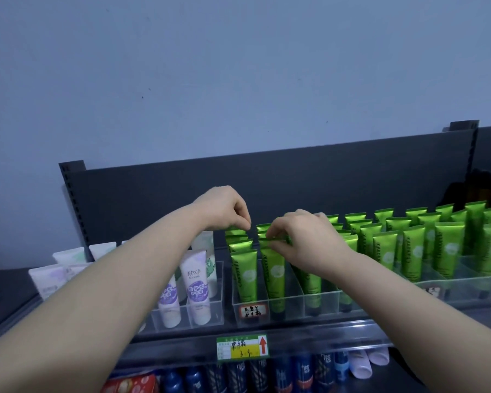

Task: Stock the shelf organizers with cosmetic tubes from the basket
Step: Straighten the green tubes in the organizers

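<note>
Green cosmetic tubes (pixel 245 275) stand upright in rows inside a clear plastic shelf organizer (pixel 321 300) on the top shelf. My left hand (pixel 224 207) reaches over the leftmost green row and pinches the crimped top of a tube near the back. My right hand (pixel 301 239) pinches the top edge of a green tube (pixel 275 272) in the second row. The basket is out of view.
White and purple tubes (pixel 197 285) stand in a clear organizer (pixel 219 302) to the left, with more white tubes (pixel 48 276) beyond. More green tubes (pixel 448 251) fill the right. A green and yellow price tag (pixel 242 348) hangs on the shelf rail; blue bottles (pixel 281 374) sit below.
</note>
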A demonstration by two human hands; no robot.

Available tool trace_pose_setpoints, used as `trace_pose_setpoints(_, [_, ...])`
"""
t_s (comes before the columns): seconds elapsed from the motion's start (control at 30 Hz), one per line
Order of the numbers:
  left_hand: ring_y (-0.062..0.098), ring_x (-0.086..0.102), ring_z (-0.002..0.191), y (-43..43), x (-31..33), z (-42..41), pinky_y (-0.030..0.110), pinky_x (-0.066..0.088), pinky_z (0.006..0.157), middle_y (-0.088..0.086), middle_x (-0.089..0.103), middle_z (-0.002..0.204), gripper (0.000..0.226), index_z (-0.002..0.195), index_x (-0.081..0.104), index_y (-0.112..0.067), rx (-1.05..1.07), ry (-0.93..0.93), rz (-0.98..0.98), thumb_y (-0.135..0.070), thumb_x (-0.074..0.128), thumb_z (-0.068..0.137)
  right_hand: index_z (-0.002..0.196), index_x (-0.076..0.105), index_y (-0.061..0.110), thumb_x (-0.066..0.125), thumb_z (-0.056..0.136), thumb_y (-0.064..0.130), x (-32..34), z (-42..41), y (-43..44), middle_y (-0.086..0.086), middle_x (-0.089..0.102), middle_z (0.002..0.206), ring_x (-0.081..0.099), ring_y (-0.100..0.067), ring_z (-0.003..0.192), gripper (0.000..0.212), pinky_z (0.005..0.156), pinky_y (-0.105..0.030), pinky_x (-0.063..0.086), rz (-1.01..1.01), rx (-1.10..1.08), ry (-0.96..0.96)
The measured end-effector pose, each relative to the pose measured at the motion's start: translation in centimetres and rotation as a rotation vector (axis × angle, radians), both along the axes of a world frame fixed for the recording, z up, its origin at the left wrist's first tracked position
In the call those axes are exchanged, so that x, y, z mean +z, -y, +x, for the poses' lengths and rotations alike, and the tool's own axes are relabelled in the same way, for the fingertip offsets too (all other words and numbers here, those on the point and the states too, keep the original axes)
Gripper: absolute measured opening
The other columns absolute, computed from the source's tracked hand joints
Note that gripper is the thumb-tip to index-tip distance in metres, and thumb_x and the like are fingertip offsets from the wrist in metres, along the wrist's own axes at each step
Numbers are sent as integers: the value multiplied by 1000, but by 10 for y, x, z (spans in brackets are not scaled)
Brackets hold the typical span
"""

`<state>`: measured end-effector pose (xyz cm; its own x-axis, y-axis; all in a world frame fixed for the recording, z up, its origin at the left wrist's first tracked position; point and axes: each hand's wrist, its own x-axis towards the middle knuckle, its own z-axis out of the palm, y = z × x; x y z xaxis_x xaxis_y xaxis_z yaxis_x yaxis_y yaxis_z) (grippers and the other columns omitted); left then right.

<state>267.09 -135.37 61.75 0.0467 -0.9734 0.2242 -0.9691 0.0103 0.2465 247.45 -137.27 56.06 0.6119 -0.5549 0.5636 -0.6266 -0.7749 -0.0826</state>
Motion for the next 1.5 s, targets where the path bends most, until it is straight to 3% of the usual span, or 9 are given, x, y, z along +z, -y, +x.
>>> trace_pose_setpoints(0.27, [4, 62, 79, -8, -14, 8, 31, 54, 75, -16, 70, 78, 12, 79, 76, -28, 24, 183, 121, -36, 81, 72, 113, 64, 37, 56, 90, 43, -3, 31, -10, 12, 64, 108, 42, -15, 114, 24, 91, -40, 34, 7, 63, -139])
trace_pose_setpoints(0.43, [5, 61, 79, -11, -12, 16, 30, 53, 73, -15, 70, 81, 13, 81, 74, -29, 45, 286, 102, -37, 80, 73, 107, 66, 39, 55, 90, 38, -7, 39, -10, 13, 66, 100, 41, -11, 115, 20, 92, -38, 29, 37, 63, -88])
trace_pose_setpoints(0.63, [4, 59, 78, -12, -17, 17, 29, 52, 72, -17, 66, 75, 9, 81, 75, -29, 5, 214, 85, -34, 79, 75, 107, 67, 38, 52, 92, 36, -5, 46, -13, 13, 67, 100, 41, -13, 115, 21, 92, -39, 31, 72, 51, -118])
trace_pose_setpoints(0.9, [1, 64, 84, -21, -5, 29, 31, 54, 84, -17, 71, 78, 10, 83, 78, -27, -4, 50, 75, -31, 81, 73, 105, 67, 38, 53, 91, 46, 2, 46, -16, 15, 66, 98, 43, -13, 113, 21, 90, -40, 34, 79, 46, -129])
trace_pose_setpoints(1.13, [3, 62, 87, -50, 8, 65, 31, 53, 86, -21, 65, 82, 10, 90, 76, -28, 98, 71, -25, -24, 72, 81, 98, 67, 35, 50, 92, 35, 8, 68, -27, 15, 67, 98, 49, -14, 106, 18, 87, -36, 39, -17, 37, -10])
trace_pose_setpoints(1.27, [2, 63, 88, -82, 8, 93, 31, 54, 85, -19, 69, 87, 8, 88, 75, -31, 166, 40, 4, -29, 73, 81, 109, 65, 35, 49, 94, 36, 11, 103, -40, 13, 65, 107, 45, -15, 113, 22, 89, -38, 37, -26, 88, -50])
trace_pose_setpoints(1.37, [2, 62, 91, -97, -3, 105, 33, 53, 84, -21, 68, 91, 14, 94, 72, -35, 179, 130, 104, -40, 70, 82, 117, 62, 32, 48, 94, 42, 11, 128, -44, 9, 63, 113, 41, -17, 118, 29, 87, -39, 33, -31, 76, -158])
trace_pose_setpoints(1.5, [8, 57, 97, -100, -20, 111, 36, 40, 86, -19, 66, 98, 16, 98, 68, -36, 224, 295, 187, -43, 66, 84, 109, 62, 33, 44, 97, 37, 0, 145, -41, 6, 65, 108, 45, -19, 114, 22, 85, -41, 31, 59, 63, -251])
